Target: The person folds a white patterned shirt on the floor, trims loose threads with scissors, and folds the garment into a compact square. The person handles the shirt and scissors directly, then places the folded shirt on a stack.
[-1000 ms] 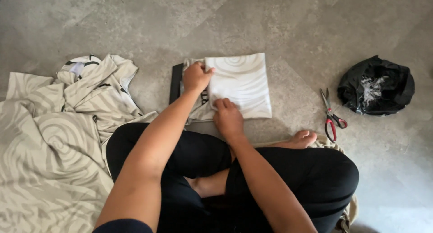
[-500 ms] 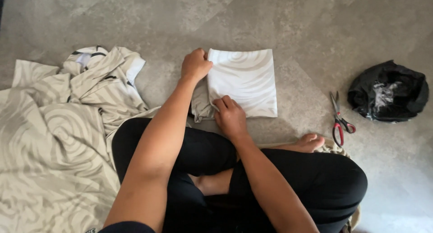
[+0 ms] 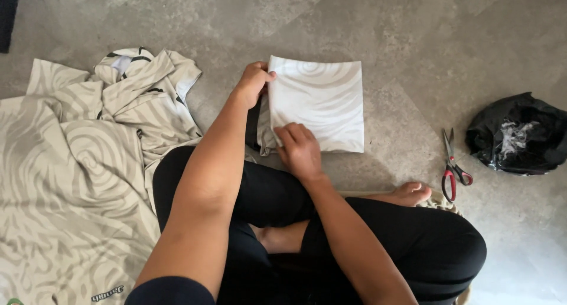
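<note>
A person sits cross-legged on a grey mottled floor (image 3: 413, 39), both bare arms reaching forward over black trousers. Just beyond the knees lies a folded cloth (image 3: 322, 101), a neat pale square with a soft swirl pattern, flat on the floor and roughly in the middle of the scene.

The left hand (image 3: 253, 83) is at the cloth's far left corner, its fingers (image 3: 264, 76) curled together and pinched on that edge. The right hand (image 3: 300, 148) rests on the near left part of the square, fingers (image 3: 289, 134) together and pressing flat on the top layer rather than gripping it. So the cloth lies under the right hand and to the right of the left one, most of it stretching away rightward from both. A looser flap of the same fabric shows at the left edge between the two hands.

To the left, a heap of matching swirl-patterned fabric (image 3: 77, 163) spreads over the floor, bunched at its far end. To the right, well apart from the cloth, lie red-handled scissors (image 3: 452, 163), closed, and beyond them a crumpled black plastic bag (image 3: 517, 134). A bare foot (image 3: 407, 194) pokes out near the scissors.
</note>
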